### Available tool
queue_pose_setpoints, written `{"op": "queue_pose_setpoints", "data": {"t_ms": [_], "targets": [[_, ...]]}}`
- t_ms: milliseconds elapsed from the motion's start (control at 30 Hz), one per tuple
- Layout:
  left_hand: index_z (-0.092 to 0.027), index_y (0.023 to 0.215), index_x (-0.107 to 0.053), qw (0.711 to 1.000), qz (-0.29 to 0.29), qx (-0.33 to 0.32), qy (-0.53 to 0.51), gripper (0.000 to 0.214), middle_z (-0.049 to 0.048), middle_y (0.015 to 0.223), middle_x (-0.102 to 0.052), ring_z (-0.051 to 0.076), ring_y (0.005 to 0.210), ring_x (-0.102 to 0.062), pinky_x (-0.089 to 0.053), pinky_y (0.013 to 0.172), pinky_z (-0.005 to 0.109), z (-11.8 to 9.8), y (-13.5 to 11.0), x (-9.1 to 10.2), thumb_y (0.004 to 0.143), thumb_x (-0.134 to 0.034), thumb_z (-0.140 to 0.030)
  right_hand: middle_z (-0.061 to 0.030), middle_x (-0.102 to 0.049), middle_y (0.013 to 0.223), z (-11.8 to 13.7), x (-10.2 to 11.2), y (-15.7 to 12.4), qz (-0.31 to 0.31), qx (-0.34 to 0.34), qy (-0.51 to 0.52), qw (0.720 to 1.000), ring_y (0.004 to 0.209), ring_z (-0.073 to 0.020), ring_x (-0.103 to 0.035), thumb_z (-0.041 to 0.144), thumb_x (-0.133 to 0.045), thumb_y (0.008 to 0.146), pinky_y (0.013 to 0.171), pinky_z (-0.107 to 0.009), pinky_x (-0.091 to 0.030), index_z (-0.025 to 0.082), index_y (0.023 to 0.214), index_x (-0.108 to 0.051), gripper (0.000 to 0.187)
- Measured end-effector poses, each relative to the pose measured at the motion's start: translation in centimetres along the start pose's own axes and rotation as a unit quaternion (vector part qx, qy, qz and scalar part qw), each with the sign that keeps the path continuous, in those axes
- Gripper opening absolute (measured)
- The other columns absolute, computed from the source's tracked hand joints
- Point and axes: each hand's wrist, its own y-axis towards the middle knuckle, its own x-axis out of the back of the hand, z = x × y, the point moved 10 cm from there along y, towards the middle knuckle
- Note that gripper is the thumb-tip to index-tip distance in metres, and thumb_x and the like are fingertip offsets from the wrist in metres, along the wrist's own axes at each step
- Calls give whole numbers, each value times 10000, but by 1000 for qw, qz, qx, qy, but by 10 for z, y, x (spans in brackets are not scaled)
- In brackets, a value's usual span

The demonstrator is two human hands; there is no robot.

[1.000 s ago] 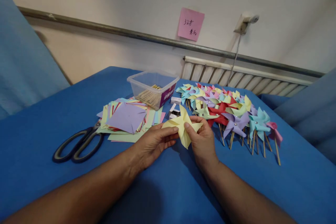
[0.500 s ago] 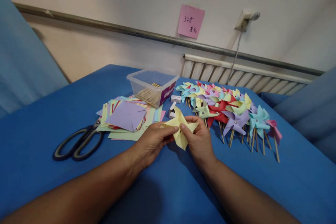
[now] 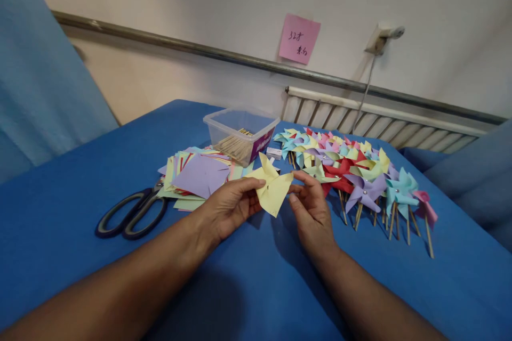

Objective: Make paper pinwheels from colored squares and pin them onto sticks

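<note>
A yellow paper pinwheel [image 3: 276, 194] with folded blades is pinched between the thumb and fingers of my left hand [image 3: 236, 205]. No stick shows on it, and its back is hidden. Just to its right is my right hand [image 3: 314, 213], with thumb and curved fingers apart and nothing between them. Its index fingertip is close by the right blade; I cannot tell whether they touch. Behind the pinwheel, a small white box [image 3: 274, 153] is partly in sight.
Large dark-handled scissors [image 3: 132, 216] lie left, beside stacked coloured paper sheets [image 3: 202, 175]. A clear plastic box [image 3: 242, 141] at the back holds thin wooden sticks [image 3: 234, 146]. Several finished pinwheels [image 3: 366, 192] on sticks crowd the right side of the blue-covered table [image 3: 80, 287].
My right thumb has come off the pinwheel's centre, and the right hand has drawn away to the right. My left hand keeps its pinch on the pinwheel. The camera view has shifted slightly.
</note>
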Motion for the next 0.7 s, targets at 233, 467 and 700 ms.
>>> {"op": "queue_pose_setpoints", "data": {"t_ms": [233, 467, 700], "targets": [[-109, 953, -650, 999, 29, 14, -8, 264, 92, 865, -706, 177, 747, -657, -527, 738, 289, 2, -3, -5, 690, -667, -128, -18, -239, 1457, 26, -4, -4, 42, 97, -116, 988, 1254, -238, -378, 160, -563, 800, 981, -422, -372, 338, 1219, -521, 457], [-115, 964, -646, 999, 34, 19, 16, 288, 98, 906, -698, 178, 750, -650, -519, 709, 282, 3, -5, -7, 679, -666, -144, 10, -294, 1424, 27, -10, -4, 77, 144, -175, 971, 1308, -282, -302, 195, -650, 744, 1033, -478, -296, 310, 927, -672, 218], [-110, 844, -663, 998, 18, -8, 51, 233, 79, 805, -694, 175, 713, -641, -507, 723, 305, 2, -5, -5, 623, -724, -153, -31, -418, 1312, 20, -3, 2, 45, 113, -142, 982, 1257, -252, -373, 257, -660, 762, 1037, -444, -294, 253, 772, -661, 11]]}}
